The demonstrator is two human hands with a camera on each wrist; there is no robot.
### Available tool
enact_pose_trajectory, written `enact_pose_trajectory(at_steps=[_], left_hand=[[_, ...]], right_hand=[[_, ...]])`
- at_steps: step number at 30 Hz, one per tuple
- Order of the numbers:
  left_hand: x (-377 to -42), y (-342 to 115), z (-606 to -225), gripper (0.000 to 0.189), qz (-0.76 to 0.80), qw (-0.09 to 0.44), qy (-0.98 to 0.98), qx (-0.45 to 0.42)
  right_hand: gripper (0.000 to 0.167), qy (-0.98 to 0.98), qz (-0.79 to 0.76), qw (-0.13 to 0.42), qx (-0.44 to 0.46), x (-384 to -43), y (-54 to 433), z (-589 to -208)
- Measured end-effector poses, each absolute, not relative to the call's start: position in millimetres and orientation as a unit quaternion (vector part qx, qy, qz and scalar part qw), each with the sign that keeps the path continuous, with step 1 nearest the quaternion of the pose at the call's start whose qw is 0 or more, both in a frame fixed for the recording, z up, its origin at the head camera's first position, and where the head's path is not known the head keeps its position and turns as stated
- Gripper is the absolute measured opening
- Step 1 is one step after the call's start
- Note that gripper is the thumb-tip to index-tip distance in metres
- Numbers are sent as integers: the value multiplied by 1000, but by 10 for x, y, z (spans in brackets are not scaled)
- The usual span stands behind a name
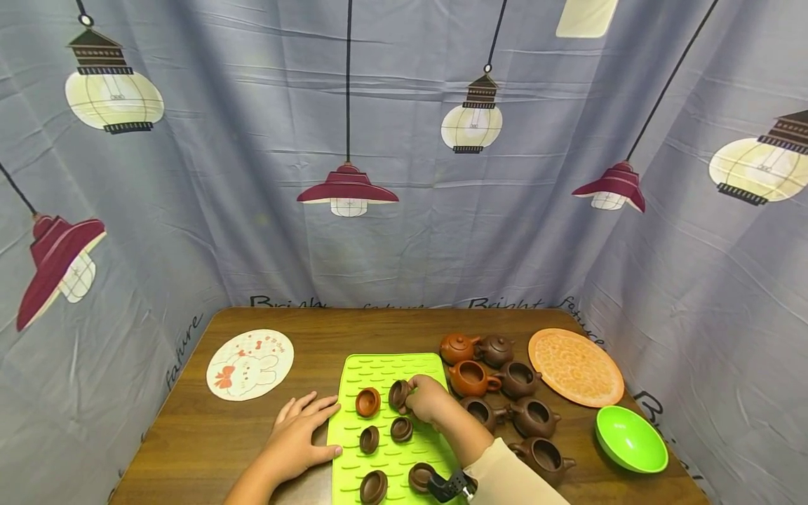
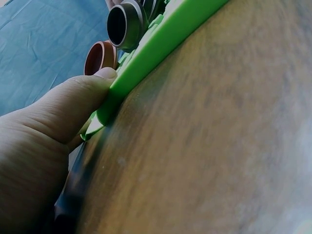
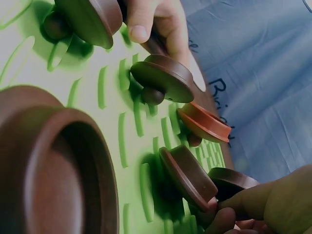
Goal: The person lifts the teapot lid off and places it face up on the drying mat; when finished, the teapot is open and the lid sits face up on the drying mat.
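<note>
My right hand (image 1: 431, 401) pinches a small dark brown teapot lid (image 1: 398, 395) over the upper part of the lime-green ridged mat (image 1: 393, 365). In the right wrist view its fingers grip that lid (image 3: 234, 179) from the side. Around it on the mat lie several upturned lids: an orange lid (image 1: 367, 402) to the left, a brown lid (image 1: 401, 429) just below, and other brown ones nearer the front. With fingers spread, my left hand (image 1: 297, 438) rests at the mat's left edge; in the left wrist view its thumb (image 2: 80, 97) touches the green rim.
Right of the mat stand several clay teapots, among them a lidded orange teapot (image 1: 459, 348) and an open brown teapot (image 1: 534, 419). Beyond are an orange round mat (image 1: 576, 367) and a green bowl (image 1: 631, 439). A white rabbit-print round mat (image 1: 250, 365) lies far left.
</note>
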State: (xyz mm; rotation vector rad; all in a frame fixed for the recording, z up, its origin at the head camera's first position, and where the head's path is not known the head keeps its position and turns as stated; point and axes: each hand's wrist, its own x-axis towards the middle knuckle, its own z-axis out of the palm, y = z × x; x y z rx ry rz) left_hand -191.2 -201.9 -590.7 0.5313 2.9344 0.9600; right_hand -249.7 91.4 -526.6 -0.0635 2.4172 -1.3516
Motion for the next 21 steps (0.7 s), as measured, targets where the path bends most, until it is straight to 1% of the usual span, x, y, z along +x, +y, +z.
enact_pose_trajectory(at_steps=[4, 11, 16, 19, 21], left_hand=[[-1908, -2020, -5904, 83, 306, 4, 937, 168], [-1909, -2020, -5916, 83, 308, 4, 937, 166], [-1919, -2020, -5921, 84, 305, 2, 938, 167], [-1922, -2018, -5922, 84, 305, 4, 937, 169], [-1922, -2017, -5922, 84, 306, 4, 937, 170]], right_hand=[[13, 860, -473, 190, -26, -2484, 929, -5233], [21, 872, -450, 192, -27, -2455, 995, -5174], [28, 898, -402, 171, -48, -2455, 1063, -5094], [32, 903, -398, 155, -50, -2466, 1125, -5026], [31, 902, -406, 139, -46, -2491, 1177, -4977]])
